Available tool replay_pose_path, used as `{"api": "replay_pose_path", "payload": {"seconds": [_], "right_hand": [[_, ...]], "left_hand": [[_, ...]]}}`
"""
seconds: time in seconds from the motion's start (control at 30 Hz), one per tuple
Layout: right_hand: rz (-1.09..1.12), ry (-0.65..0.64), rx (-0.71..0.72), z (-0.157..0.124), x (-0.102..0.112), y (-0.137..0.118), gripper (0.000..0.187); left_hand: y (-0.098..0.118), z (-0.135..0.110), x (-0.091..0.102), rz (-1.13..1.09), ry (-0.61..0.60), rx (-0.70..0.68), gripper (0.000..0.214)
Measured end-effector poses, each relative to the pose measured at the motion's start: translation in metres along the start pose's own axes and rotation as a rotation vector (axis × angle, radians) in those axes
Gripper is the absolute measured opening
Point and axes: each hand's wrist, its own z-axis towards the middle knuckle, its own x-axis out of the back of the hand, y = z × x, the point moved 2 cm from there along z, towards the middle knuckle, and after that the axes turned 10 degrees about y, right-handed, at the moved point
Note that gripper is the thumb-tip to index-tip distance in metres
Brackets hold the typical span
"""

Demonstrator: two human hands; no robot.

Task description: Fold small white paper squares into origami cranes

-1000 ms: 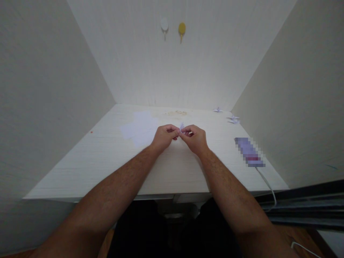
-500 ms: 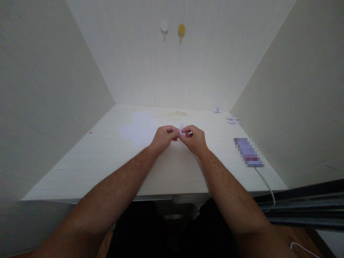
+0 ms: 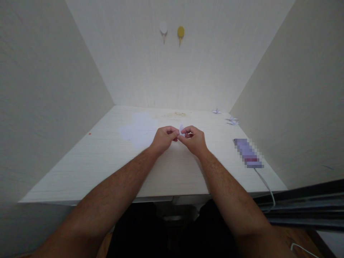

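Between my fingertips is a small piece of folded white paper [image 3: 181,128], its tip sticking up above them. My left hand [image 3: 165,138] pinches it from the left, thumb and forefinger pressed together. From the other side my right hand [image 3: 194,138] grips the paper with thumb and bent forefinger. Most of the paper is hidden by the fingers, so its exact shape does not show. Left of my hands, loose white paper sheets [image 3: 138,129] lie spread and overlapping on the table.
Folded paper cranes [image 3: 232,120] rest near the right wall, with another paper crane [image 3: 216,111] at the back. A pixelated phone-like device [image 3: 247,153] with a white cable [image 3: 264,182] lies at the right of the white table [image 3: 107,165]. Two hooks, one yellow [image 3: 181,31], are on the wall.
My right thumb and fingers have shifted slightly on the paper, and a bit more of it shows. Both hands stay in nearly the same place; the view has tilted a little.
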Motion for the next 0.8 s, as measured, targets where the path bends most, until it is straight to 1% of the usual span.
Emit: {"api": "replay_pose_path", "payload": {"seconds": [0.27, 0.4, 0.53, 0.67, 0.8], "right_hand": [[0.033, 0.009, -0.013, 0.0, 0.0004, -0.0037, 0.017], [-0.003, 0.054, -0.02, -0.0002, -0.0025, -0.0014, 0.012], [-0.02, 0.088, -0.023, -0.0009, -0.0059, -0.0004, 0.013], [-0.049, 0.117, 0.035, -0.0012, -0.006, -0.003, 0.01], [-0.087, 0.117, 0.104, -0.0013, -0.0065, -0.0022, 0.01]], "left_hand": [[-0.0035, 0.0012, 0.0011, 0.109, -0.002, -0.071, 0.019], [-0.0034, -0.0009, -0.0019, 0.18, 0.04, -0.134, 0.016], [-0.0026, -0.0028, -0.0049, 0.253, 0.097, -0.18, 0.012], [-0.0045, -0.0021, -0.0059, 0.283, 0.112, -0.218, 0.007], [-0.006, -0.0016, -0.0055, 0.299, 0.118, -0.216, 0.004]]}}
